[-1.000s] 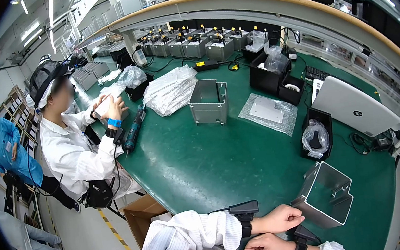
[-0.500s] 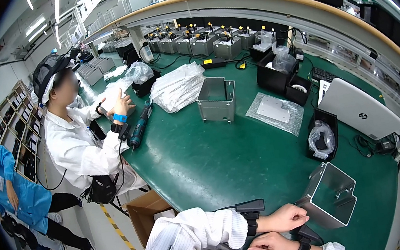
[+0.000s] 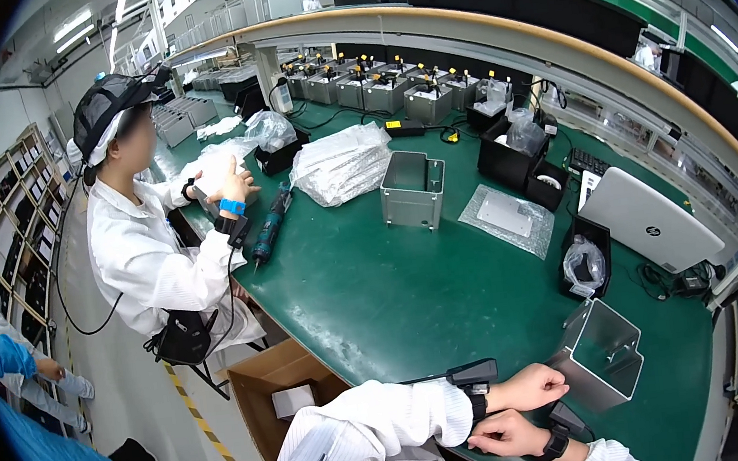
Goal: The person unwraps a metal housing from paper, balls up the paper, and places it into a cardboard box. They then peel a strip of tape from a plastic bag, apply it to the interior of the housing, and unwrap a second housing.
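Note:
My forearms are crossed at the table's near edge. My left hand (image 3: 531, 387) reaches in from the left, loosely closed with its fingers curled, beside an open grey metal housing (image 3: 598, 364). Just below it, my right hand (image 3: 509, 436) comes from the right and is also loosely curled. Nothing shows in either hand, and each wears a black wrist strap with a device. The housing is a hollow frame, apart from the fingers. A second such metal housing (image 3: 412, 196) stands upright farther off, beside a white plate (image 3: 509, 213) on bubble wrap.
A co-worker in white (image 3: 146, 229) stands at the left, near a teal power screwdriver (image 3: 273, 223). Plastic-wrapped parts (image 3: 343, 165) lie mid-table. Black bins (image 3: 505, 149) and a laptop (image 3: 650, 217) stand on the right. An open cardboard box (image 3: 254, 380) sits below the near left edge.
My view has shifted slightly. The person in blue at the left has come closer, toward the lower left corner. My hands have kept their crossed, curled pose.

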Demonstrator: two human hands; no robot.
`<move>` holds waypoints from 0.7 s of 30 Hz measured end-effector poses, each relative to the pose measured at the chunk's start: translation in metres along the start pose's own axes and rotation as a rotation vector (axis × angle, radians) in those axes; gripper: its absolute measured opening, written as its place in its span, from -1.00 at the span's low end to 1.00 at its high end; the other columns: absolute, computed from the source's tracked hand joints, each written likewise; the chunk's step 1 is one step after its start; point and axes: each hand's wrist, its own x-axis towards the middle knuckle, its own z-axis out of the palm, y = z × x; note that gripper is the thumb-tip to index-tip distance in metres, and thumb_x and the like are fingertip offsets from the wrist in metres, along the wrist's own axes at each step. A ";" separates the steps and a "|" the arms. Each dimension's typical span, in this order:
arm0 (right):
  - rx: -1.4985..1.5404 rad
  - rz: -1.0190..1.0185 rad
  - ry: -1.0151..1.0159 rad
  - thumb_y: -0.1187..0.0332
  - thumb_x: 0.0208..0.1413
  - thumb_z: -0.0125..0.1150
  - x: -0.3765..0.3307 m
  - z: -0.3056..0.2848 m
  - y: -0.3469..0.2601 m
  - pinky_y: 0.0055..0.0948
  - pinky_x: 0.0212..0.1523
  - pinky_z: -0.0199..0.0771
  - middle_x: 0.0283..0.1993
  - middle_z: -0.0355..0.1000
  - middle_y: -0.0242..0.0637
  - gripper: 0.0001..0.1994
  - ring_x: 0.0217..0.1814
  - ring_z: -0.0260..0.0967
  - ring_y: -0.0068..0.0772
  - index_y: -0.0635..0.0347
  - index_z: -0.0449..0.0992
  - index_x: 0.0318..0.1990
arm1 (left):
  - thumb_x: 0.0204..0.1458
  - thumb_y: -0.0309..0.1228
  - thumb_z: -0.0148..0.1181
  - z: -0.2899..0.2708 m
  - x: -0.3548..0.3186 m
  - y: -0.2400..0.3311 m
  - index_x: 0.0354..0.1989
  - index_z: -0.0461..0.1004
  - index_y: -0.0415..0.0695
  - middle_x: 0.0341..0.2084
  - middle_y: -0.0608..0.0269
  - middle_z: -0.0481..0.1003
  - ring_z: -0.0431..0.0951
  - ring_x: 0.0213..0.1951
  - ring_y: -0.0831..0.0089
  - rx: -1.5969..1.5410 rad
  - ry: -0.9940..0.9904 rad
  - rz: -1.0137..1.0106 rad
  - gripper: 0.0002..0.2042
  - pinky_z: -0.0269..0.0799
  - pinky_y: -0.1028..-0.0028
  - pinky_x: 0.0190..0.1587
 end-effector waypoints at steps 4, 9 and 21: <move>-0.105 0.009 0.016 0.44 0.10 0.26 -0.001 0.005 -0.007 -0.49 -0.59 0.28 -0.57 0.46 -0.28 -0.90 -0.63 0.34 -0.45 0.27 0.56 -0.41 | 0.14 -0.34 0.12 -0.007 -0.001 0.001 -0.67 0.17 -0.23 -0.80 0.20 0.08 0.01 -0.68 0.46 0.083 0.042 0.060 -0.61 0.00 0.34 -0.60; -0.415 0.079 0.023 0.39 0.07 0.29 -0.014 0.016 -0.032 -0.37 -0.47 0.37 -0.46 0.45 -0.23 -0.88 -0.46 0.42 -0.26 0.26 0.56 -0.34 | 0.11 -0.32 0.13 -0.012 -0.004 0.006 -0.67 0.22 -0.23 -0.80 0.11 0.15 0.08 -0.71 0.37 0.150 0.104 0.061 -0.62 0.04 0.28 -0.59; -0.283 0.531 0.543 0.47 0.15 0.10 -0.070 0.058 -0.128 -0.34 -0.23 0.41 -0.34 0.46 -0.07 -0.87 -0.31 0.43 -0.17 0.38 0.51 -0.27 | 0.09 -0.32 0.13 -0.014 -0.020 0.005 -0.70 0.22 -0.22 -0.80 0.07 0.21 0.20 -0.72 0.20 0.325 0.249 0.087 -0.63 0.10 0.23 -0.58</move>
